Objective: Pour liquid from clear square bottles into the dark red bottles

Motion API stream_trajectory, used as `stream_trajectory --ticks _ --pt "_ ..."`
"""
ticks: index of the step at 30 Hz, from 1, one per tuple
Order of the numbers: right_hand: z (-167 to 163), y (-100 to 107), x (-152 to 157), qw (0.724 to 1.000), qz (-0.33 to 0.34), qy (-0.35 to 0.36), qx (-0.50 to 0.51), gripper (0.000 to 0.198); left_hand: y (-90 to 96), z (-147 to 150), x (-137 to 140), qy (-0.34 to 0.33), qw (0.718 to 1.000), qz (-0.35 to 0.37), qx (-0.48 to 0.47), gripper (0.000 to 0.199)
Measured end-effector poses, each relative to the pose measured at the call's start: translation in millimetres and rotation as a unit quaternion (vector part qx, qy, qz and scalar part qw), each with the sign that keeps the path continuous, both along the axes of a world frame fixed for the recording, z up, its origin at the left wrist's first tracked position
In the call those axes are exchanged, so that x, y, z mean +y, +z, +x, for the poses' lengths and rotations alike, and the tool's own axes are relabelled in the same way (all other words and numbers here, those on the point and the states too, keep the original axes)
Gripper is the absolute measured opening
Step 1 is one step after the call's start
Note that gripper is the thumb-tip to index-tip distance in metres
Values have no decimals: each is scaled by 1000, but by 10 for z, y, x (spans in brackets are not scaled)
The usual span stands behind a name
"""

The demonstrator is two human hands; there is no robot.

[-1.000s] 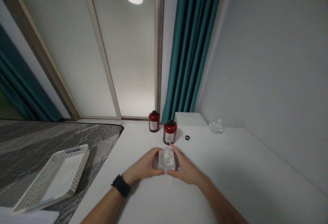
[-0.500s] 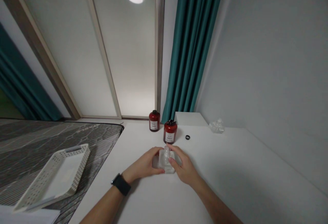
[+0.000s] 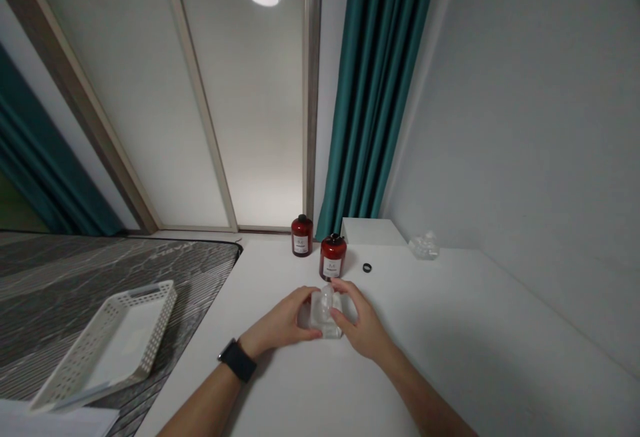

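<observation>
A clear, square-sided bottle [image 3: 320, 320] stands on the white table, with a rounded clear top piece [image 3: 327, 295] that looks slightly tilted. My left hand [image 3: 290, 318] wears a black watch and grips the bottle's left side, thumb in front and fingers behind. From the right, my right hand [image 3: 361, 320] curls thumb and forefinger around the rounded top piece. Exactly where the fingertips touch it is hard to make out. Just behind the hands is a dark red bottle [image 3: 333, 250] with a white label. A small black ring [image 3: 367, 268] lies to its right.
A second red bottle [image 3: 301, 236] stands farther back, slightly left. Behind are a white box [image 3: 373, 230] and crumpled clear plastic [image 3: 424, 246] near the wall. Off the table's left edge [image 3: 210, 310], a white perforated basket [image 3: 95, 324] rests on a grey patterned surface.
My right forefinger has lifted slightly and shifted right on the top piece, which now leans a little to the right. My left hand keeps its hold on the bottle.
</observation>
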State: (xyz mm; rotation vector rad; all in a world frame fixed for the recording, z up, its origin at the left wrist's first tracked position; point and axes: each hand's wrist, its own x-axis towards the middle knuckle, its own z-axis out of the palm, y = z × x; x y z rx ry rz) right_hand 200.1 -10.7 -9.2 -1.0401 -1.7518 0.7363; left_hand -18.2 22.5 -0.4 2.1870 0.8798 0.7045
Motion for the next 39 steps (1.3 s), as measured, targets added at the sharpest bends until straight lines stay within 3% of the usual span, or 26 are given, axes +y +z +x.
stream_trajectory --ticks 7,11,18,39 --pt "180 -106 59 994 -92 43 -38 93 -6 -13 5 14 999 24 16 73" --pt "198 -165 85 989 -121 64 -51 105 -13 -12 5 23 999 34 20 72" --pt "178 -165 92 988 -133 75 -6 107 -44 21 -12 41 998 56 11 69" --pt "142 -201 130 990 -130 38 40 85 -251 28 41 31 997 63 -25 83"
